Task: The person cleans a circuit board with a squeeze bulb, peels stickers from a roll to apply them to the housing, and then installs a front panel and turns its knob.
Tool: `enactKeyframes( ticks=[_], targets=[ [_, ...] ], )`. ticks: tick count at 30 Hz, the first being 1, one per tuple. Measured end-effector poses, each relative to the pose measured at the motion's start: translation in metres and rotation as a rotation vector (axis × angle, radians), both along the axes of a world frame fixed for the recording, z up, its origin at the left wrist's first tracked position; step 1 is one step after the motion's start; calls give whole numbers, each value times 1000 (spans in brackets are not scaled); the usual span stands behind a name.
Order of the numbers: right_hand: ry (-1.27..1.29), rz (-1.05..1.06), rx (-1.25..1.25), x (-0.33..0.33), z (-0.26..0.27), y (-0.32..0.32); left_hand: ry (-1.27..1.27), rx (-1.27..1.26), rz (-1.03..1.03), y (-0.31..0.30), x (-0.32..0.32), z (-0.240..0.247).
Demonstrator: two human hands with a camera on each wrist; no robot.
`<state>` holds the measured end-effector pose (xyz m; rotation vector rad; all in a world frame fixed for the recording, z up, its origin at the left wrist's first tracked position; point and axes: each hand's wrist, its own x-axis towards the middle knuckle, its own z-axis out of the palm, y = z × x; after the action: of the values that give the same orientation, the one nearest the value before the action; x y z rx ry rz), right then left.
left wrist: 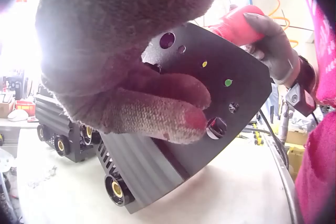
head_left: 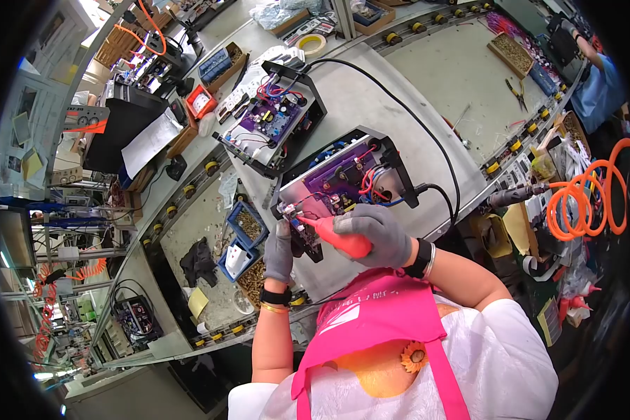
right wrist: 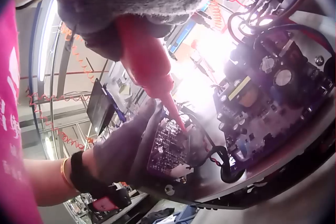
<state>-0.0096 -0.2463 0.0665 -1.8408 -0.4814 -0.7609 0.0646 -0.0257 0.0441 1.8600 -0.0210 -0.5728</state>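
An open electronic unit point(head_left: 343, 175) with purple circuit boards and coloured wires sits in a black case on the bench in front of me. My gloved left hand point(head_left: 278, 255) grips its black front panel point(left wrist: 236, 71), two fingers lying across the outer face by the round holes. In my gloved right hand point(head_left: 381, 231) is a red squeeze bottle point(head_left: 350, 243), tilted nozzle down. The nozzle tip is right at a small upright circuit board point(right wrist: 169, 145) behind the panel. Fingers of the right hand wrap round the bottle's body, hiding part of it.
A second open unit point(head_left: 269, 126) stands further back on the bench. Blue bins point(head_left: 247, 222) of small parts lie to the left. A black cable point(head_left: 427, 129) loops along the right side, and a coiled orange hose point(head_left: 574, 203) hangs at far right.
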Motion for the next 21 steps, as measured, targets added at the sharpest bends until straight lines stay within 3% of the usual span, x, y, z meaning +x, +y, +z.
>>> enactKeyframes(
  ticks=[8, 21],
  targets=[
    [68, -27, 56, -5, 34, -18, 17, -15, -2, -2, 1, 4],
    [54, 21, 23, -7, 36, -12, -4, 6, 19, 0, 3, -7]
  ],
)
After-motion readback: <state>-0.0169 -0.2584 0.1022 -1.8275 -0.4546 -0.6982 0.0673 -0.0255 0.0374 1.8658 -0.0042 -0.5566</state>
